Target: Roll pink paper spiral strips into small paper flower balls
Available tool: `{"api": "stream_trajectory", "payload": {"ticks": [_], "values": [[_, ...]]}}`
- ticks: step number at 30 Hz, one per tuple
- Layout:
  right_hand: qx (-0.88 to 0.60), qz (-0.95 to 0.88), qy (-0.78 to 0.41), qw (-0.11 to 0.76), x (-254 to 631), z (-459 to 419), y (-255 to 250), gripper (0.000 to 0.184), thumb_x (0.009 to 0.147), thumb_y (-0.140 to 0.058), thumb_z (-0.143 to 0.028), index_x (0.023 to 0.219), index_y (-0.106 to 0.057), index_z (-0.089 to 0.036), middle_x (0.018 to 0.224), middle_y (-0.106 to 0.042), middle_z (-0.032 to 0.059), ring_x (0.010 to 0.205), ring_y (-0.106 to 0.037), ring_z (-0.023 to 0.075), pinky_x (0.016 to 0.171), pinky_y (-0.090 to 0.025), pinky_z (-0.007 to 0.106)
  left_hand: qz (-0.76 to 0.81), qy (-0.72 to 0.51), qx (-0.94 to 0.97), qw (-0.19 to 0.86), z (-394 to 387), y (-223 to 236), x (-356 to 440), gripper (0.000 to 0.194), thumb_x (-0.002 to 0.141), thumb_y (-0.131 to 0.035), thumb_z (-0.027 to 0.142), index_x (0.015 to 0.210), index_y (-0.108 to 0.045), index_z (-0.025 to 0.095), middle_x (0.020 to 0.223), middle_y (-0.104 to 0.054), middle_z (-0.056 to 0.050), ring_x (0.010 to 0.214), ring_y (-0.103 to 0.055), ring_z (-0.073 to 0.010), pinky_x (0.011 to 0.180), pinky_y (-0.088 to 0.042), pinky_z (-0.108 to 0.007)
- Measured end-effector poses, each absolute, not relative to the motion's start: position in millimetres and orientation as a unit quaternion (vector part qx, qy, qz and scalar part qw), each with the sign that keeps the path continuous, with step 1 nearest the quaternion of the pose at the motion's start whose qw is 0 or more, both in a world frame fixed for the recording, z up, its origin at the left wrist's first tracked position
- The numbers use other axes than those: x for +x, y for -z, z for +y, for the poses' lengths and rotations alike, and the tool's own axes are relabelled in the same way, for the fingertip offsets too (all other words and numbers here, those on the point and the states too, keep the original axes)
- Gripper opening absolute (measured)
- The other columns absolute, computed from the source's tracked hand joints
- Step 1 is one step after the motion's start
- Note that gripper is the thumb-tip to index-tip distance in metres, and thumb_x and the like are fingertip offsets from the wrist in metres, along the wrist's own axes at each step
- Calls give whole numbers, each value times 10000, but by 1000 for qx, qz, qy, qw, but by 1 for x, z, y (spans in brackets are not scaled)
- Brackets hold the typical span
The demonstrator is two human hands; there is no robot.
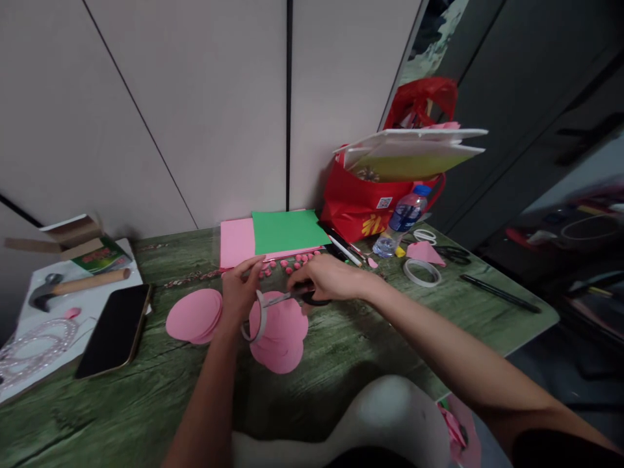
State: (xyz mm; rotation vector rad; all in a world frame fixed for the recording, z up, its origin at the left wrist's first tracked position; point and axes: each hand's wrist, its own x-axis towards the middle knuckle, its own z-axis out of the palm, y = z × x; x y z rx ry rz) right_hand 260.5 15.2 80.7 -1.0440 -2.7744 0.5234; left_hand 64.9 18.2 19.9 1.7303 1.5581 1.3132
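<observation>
My left hand (240,286) is closed on a roll of tape (262,318), held on edge above the table. In my right hand (329,278) is a pair of scissors (279,299) with dark handles, its blades pointing left at the tape roll. I cannot tell whether the blades touch the tape. Just below both hands lie pink scalloped paper pieces (280,348), overlapping each other. A stack of pink oval paper pieces (192,315) sits left of my left wrist. Small pink balls (297,263) are scattered beyond my hands.
Green paper (285,231) lies over pink sheets at the back. To the right stand a red bag (355,201) and a water bottle (402,221), near another tape roll (422,273) and a black pen (500,292). A phone (117,331) and a hammer (80,285) lie left.
</observation>
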Motion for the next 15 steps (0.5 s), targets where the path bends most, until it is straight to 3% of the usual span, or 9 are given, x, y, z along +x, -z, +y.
{"api": "stream_trajectory", "payload": {"ticks": [2, 6, 15], "values": [[-398, -905, -142, 45, 275, 19, -69, 260, 597, -720, -205, 853, -675, -204, 659, -614, -13, 597, -499, 114, 512, -257, 202, 604, -418, 662, 150, 25, -14, 60, 279, 796, -463, 251, 908, -690, 133, 781, -720, -61, 616, -633, -152, 559, -483, -240], [-514, -846, -142, 13, 305, 30, -40, 284, 622, -678, -162, 900, -665, -217, 715, -657, 12, 642, -558, 141, 513, -285, 200, 607, -356, 699, 126, 33, -6, 56, 263, 767, -468, 183, 879, -703, 144, 877, -723, -81, 788, -651, -207, 733, -478, -301], [-578, -807, -104, 54, 316, 29, -38, 338, 678, -663, -283, 1009, -623, -222, 850, -658, 50, 731, -571, 168, 558, -303, 216, 617, -261, 736, 92, 35, -2, 53, 318, 785, -419, 215, 888, -706, 127, 827, -724, -112, 748, -659, -246, 682, -459, -310]]}}
